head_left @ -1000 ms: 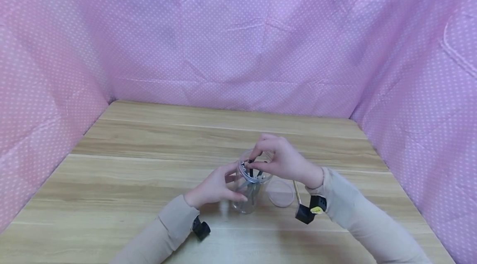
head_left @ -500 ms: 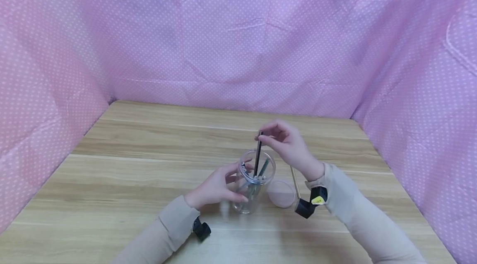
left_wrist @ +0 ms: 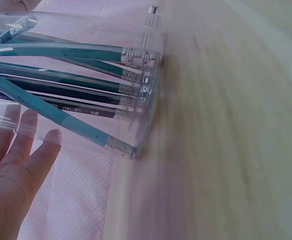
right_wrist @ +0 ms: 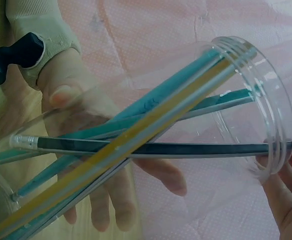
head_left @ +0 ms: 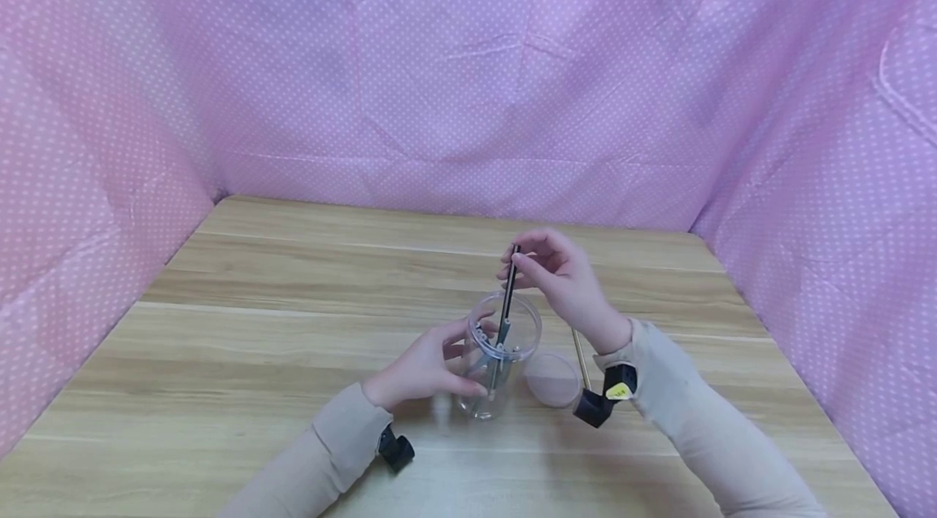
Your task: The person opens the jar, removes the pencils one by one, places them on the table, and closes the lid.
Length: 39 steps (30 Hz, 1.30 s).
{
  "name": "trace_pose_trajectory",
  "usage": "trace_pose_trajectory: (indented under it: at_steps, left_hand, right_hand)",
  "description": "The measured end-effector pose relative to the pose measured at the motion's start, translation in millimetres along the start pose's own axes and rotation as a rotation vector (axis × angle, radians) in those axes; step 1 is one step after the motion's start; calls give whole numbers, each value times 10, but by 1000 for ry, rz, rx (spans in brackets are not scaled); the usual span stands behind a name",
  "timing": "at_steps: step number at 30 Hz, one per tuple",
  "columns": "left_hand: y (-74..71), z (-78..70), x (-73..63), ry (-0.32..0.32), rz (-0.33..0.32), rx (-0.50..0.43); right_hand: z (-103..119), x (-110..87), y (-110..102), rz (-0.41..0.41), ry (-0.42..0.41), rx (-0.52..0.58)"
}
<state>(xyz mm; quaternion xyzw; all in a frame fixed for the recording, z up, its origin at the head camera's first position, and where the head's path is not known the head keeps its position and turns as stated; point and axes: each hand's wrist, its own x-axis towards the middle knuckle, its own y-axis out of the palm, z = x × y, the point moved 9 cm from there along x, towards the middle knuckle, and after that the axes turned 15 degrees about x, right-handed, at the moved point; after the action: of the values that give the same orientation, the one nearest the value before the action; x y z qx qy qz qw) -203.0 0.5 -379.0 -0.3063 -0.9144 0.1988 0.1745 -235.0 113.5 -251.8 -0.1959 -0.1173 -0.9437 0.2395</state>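
My left hand [head_left: 420, 367] holds a clear plastic jar [head_left: 477, 408] on the table, thumb on the near side and fingers around the back. Several pencils stand inside, teal ones [left_wrist: 76, 51] and dark ones among them, erasers toward the base. Above the mouth, my right hand [head_left: 567, 278] pinches the upper end of a dark pencil [head_left: 508, 288] between thumb and fingertips. That pencil's ferrule end is still within the jar in the right wrist view, where a yellow pencil [right_wrist: 118, 142] slants across the jar.
A round clear lid [head_left: 552, 380] lies on the wooden table [head_left: 293, 274] just right of the jar. A thin gold-coloured rod [head_left: 581, 359] shows between lid and right wrist camera. Pink dotted cloth [head_left: 468, 95] hangs around the back and sides.
My right hand has risen from the jar's mouth, drawing the dark pencil partly up out of it; the last half second adds a little more height. The left hand and jar stay in place.
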Motion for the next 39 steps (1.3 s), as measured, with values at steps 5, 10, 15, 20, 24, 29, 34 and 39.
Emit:
trace_pose_trajectory:
  at_steps: [5, 10, 15, 20, 24, 29, 34, 39]
  left_hand:
    - [-8, -20, 7, 14, -9, -15]
    - [-4, -29, 2, 18, -5, -24]
    - [-7, -36, -3, 25, -4, -10]
    - [-12, -32, -8, 7, -11, 12]
    - [-19, -21, -16, -5, -15, 32]
    - [-3, -5, -25, -38, 8, 17]
    - [2, 8, -27, -69, 13, 0]
    - [3, -1, -15, -50, 8, 0]
  right_hand:
    - [-39, -4, 27, -14, 40, 28]
    - [-37, 5, 49, -24, 30, 37]
    - [-26, 24, 48, -32, -15, 75]
    - [-2, 66, 33, -35, -65, 117]
    - [49, 119, -33, -84, -86, 145]
    - [110, 186, -232, -249, -43, 163]
    - [170, 275, -475, -408, -26, 302]
    - [211, 328, -654, -463, -19, 382]
